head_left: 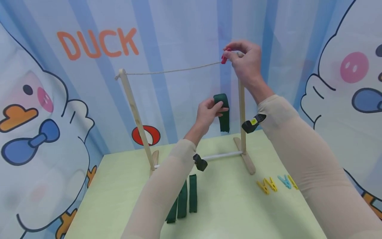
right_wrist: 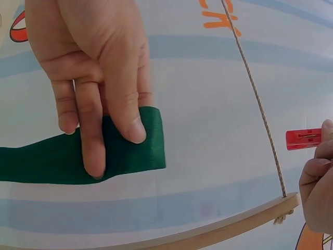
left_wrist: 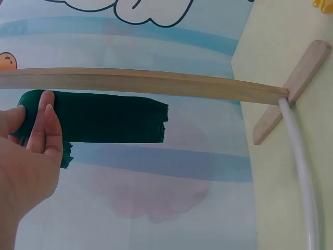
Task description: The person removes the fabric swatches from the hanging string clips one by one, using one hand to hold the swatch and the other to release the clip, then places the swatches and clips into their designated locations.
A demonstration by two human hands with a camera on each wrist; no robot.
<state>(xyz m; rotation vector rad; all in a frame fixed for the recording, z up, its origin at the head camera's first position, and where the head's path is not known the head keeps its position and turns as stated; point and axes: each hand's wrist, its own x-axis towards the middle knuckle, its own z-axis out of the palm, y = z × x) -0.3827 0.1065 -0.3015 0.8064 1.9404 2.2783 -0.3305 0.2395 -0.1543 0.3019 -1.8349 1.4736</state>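
Observation:
In my left hand [head_left: 206,114] a dark green ribbon strip [head_left: 224,122] is pinched between thumb and fingers. The strip is folded over, and its frayed ends hang below the rope [head_left: 176,70], apart from it. The left wrist view shows the folded ribbon [left_wrist: 114,117] beside a wooden post [left_wrist: 156,83]. Up by the rope's right end, my right hand [head_left: 247,63] pinches a red clothespin [head_left: 223,60]. Seen from the right wrist, the clothespin [right_wrist: 297,139] is a little away from the rope [right_wrist: 255,94], with nothing visible in its jaws.
Wooden posts [head_left: 135,116] hold the rope up, joined low down by a white rod [head_left: 222,155]. Several green strips [head_left: 193,194] lie on the pale table, partly behind my left sleeve. Yellow clothespins [head_left: 263,187] and a blue clothespin [head_left: 285,182] lie at the right.

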